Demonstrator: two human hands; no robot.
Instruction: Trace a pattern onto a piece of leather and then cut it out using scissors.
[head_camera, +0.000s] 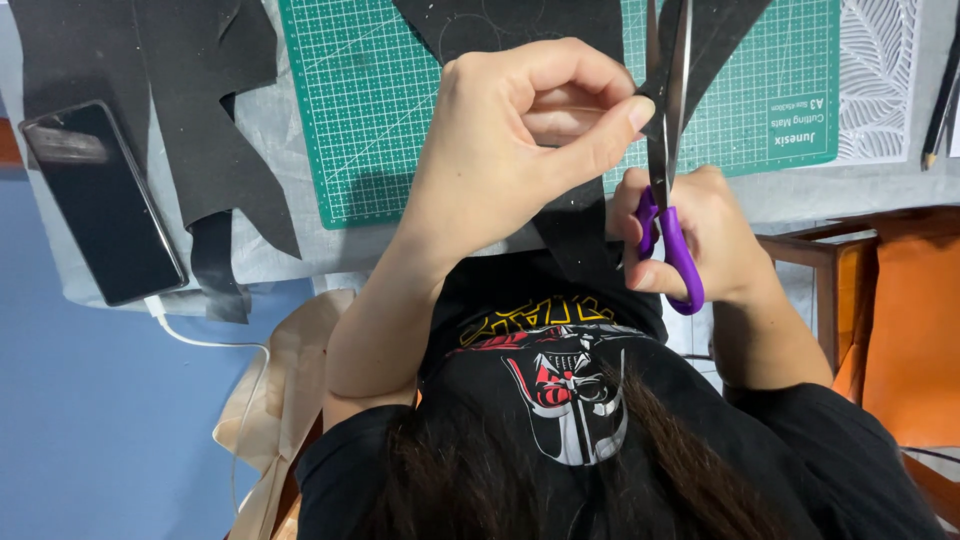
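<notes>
Left hand (520, 150) pinches the black paper sheet (575, 230) while right hand (700, 235) grips purple-handled scissors (668, 150) mid-cut, blades partway through, more left above.

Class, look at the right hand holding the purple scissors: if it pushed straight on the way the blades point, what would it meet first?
The right hand points the scissors away from the body, into the black sheet pinched by the left hand. That sheet likely comes first, with the green cutting mat beyond; depth is hard to judge.

A grey-covered table (300, 255) carries a green cutting mat (370, 110). Left of the mat lie black paper offcuts (215, 120) and, farther left, a dark phone (100, 200).
</notes>
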